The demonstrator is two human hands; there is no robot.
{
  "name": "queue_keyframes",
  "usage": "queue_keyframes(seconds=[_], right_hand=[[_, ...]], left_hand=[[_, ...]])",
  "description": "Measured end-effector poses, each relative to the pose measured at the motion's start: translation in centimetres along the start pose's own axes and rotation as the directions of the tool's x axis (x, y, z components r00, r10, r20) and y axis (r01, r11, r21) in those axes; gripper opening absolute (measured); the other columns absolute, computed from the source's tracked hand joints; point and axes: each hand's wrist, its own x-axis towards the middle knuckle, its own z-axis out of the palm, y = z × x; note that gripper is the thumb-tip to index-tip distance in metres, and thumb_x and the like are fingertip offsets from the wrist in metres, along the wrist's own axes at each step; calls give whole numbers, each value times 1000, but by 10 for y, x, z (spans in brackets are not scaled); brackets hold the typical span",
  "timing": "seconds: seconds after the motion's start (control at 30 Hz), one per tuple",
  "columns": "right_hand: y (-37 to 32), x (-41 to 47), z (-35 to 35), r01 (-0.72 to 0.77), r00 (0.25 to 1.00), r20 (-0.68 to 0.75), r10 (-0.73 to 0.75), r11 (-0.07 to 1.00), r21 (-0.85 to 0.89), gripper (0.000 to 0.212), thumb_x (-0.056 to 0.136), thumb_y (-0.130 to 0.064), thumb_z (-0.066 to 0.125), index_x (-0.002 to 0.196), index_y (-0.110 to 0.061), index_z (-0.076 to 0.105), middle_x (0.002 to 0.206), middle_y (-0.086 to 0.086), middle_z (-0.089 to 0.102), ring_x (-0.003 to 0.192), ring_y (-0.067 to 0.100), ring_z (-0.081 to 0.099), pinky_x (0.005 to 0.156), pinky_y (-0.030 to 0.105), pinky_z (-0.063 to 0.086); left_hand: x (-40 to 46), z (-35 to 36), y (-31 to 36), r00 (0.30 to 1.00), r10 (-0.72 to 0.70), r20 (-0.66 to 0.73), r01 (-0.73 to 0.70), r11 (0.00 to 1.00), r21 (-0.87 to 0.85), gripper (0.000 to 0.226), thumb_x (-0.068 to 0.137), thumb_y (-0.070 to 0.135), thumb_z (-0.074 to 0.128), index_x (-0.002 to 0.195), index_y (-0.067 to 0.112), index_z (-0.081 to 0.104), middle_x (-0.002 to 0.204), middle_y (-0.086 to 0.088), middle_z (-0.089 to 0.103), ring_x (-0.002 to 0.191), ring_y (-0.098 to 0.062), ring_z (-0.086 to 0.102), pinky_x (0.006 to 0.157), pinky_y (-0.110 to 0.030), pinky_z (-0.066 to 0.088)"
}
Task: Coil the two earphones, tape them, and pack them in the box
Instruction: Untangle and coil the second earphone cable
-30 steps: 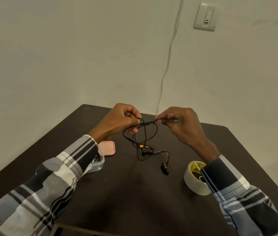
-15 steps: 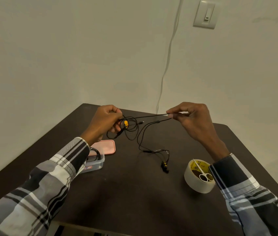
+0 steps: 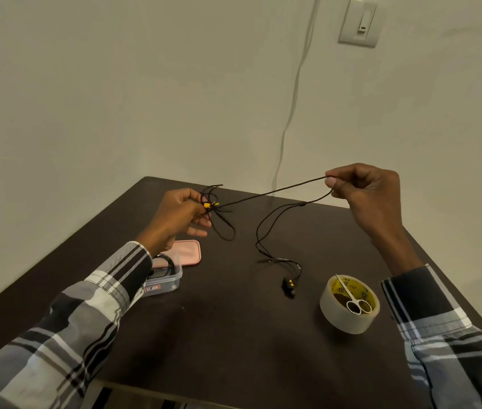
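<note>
A black earphone cable (image 3: 266, 193) with yellow parts stretches between my hands above the dark table (image 3: 233, 335). My left hand (image 3: 179, 216) pinches a small bunch of loops and a yellow piece at the cable's left end. My right hand (image 3: 366, 191) pinches the cable at the upper right. From there a strand drops in a curve to the table, ending in two black and yellow earbuds (image 3: 289, 285). A small clear box (image 3: 166, 280) under my left wrist holds a coiled black earphone (image 3: 166, 262). Its pink lid (image 3: 188, 252) lies beside it.
A roll of tape (image 3: 349, 304) stands at the right of the table with small scissors (image 3: 354, 299) lying across its hole. A white cord (image 3: 291, 107) runs down the wall behind the table, and a switch (image 3: 359, 22) sits at the upper right.
My hands have moved apart: the right hand drew the cable up and to the right, the left hand moved left with the bunched loops. The cable hangs straighter.
</note>
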Motion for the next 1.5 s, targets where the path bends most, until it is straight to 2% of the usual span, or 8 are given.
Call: queue_keyframes(seconds=[0.27,0.43,0.6,0.7,0.93,1.1,1.27,1.5], right_hand=[[2,-6,5,-101,932,347,107,994,-35,11,92,-8,67,99,-13,73,80,9,75,79,16,73,78,34,60],[7,-5,10,-63,692,677,248,956,-286,29,84,0,72,106,-18,69,88,4,75,87,15,72,85,29,56],[12,-8,22,237,521,771,366,806,-542,48,82,-1,75,126,-17,63,119,-4,67,114,10,60,101,30,49],[9,-10,29,227,584,760,286,841,-491,40,88,-10,72,126,-19,63,123,-4,67,115,7,61,103,33,48],[-19,-20,53,39,835,547,59,985,-166,12,89,-25,74,99,-19,76,86,-5,75,81,6,70,82,30,58],[-28,-29,73,-65,884,450,126,987,-148,34,77,-56,76,85,-23,74,71,-3,73,59,6,62,60,29,50],[-18,-31,82,-110,917,363,167,979,-174,3,83,-20,76,84,-18,74,71,-2,74,61,5,64,66,32,54],[-31,-20,54,-379,912,288,292,869,319,17,95,-18,67,102,-3,72,61,4,63,55,16,62,62,31,59]], left_hand=[[0,7,6,1000,-1,-10,1,999,-48,20,95,-2,48,97,10,65,86,-11,73,62,-12,68,49,-30,55],[-5,17,16,999,26,33,-23,996,-85,20,95,-1,49,106,10,62,84,-10,71,58,-13,66,49,-30,57],[-10,24,25,996,53,76,-44,993,-112,15,95,2,56,108,6,62,84,-11,69,62,-14,68,52,-28,57],[-11,27,26,992,66,111,-48,987,-155,9,91,1,63,99,5,65,85,-12,71,68,-16,70,55,-29,58],[-13,32,27,979,131,157,-105,981,-162,15,85,-3,68,97,5,69,83,-10,72,73,-15,73,64,-27,60],[-18,37,33,968,191,163,-164,972,-169,18,85,-5,68,101,2,70,87,-12,71,76,-15,71,69,-24,60],[-20,36,39,947,234,218,-213,970,-115,16,92,1,63,106,3,70,88,-13,73,78,-17,71,74,-26,60],[-11,22,33,966,241,97,-237,970,-43,19,98,9,54,98,16,71,67,-1,60,73,-13,62,74,-29,58]])
